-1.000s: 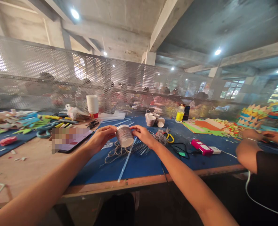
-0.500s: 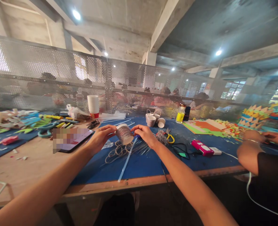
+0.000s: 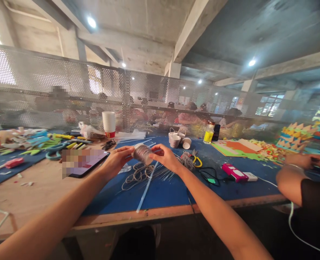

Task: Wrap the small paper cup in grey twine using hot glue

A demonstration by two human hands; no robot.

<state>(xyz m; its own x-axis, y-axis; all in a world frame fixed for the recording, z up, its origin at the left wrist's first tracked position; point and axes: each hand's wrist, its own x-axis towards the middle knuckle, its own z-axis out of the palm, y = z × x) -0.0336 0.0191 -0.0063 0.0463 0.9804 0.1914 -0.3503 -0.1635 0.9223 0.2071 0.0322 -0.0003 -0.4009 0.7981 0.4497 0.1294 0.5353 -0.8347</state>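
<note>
A paper cup wound with grey-brown cord [image 3: 143,153] lies tilted on its side in the air above the table. My left hand [image 3: 119,157] grips its pale rim end from the left. At its other end, my right hand [image 3: 164,156] has thumb and fingers closed against the cup's base edge; whether a cord end is pinched there I cannot make out. Below are loose loops of grey cord [image 3: 134,177], thin clear strands and a translucent glue stick [image 3: 146,191]. Right of my right hand lie a cord bundle [image 3: 186,160] and yellow-handled scissors [image 3: 197,161].
A phone [image 3: 88,166] lies left of my left arm. Behind stand stacked paper cups [image 3: 109,124], small cord-covered cups [image 3: 174,139] and a yellow-labelled bottle [image 3: 208,133]. A pink glue gun [image 3: 234,172] with a cable lies right. Another person's arm [image 3: 291,178] rests at far right.
My right hand has shifted slightly left, and its thumb now meets the cup's base end. My left hand still holds the rim end. The view has shifted slightly.
</note>
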